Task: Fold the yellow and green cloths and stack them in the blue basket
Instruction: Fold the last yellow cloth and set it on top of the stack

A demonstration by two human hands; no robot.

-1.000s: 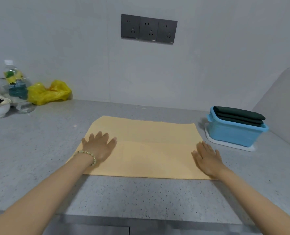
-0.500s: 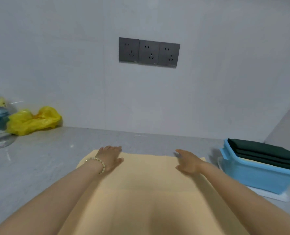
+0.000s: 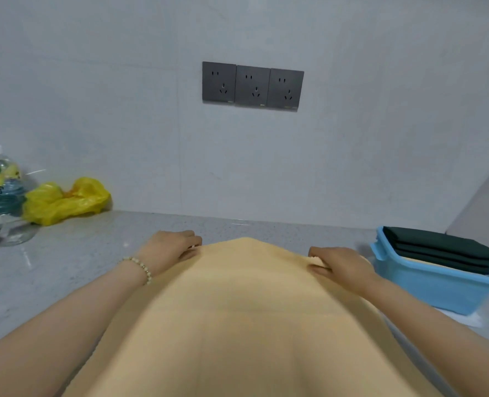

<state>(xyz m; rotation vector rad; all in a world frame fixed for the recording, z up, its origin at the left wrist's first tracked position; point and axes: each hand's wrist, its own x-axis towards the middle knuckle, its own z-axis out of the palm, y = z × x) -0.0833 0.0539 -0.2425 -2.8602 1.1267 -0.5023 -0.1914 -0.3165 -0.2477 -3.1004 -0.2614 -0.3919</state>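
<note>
On the grey counter [image 3: 74, 253] the yellow cloth [image 3: 246, 310] lies with both hands, left hand [image 3: 170, 249] and right hand [image 3: 339, 266], pinching its far corners, beside the blue basket [image 3: 426, 290]; both corners should come evenly toward the near edge.

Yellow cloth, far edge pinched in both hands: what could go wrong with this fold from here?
1. The left hand and right hand hold the yellow cloth at uneven heights, so edges may land skewed.
2. The blue basket sits beside the right hand; a sweep could knock it.
3. Folded green cloths already top the rim, so stacking may get unstable.
</note>
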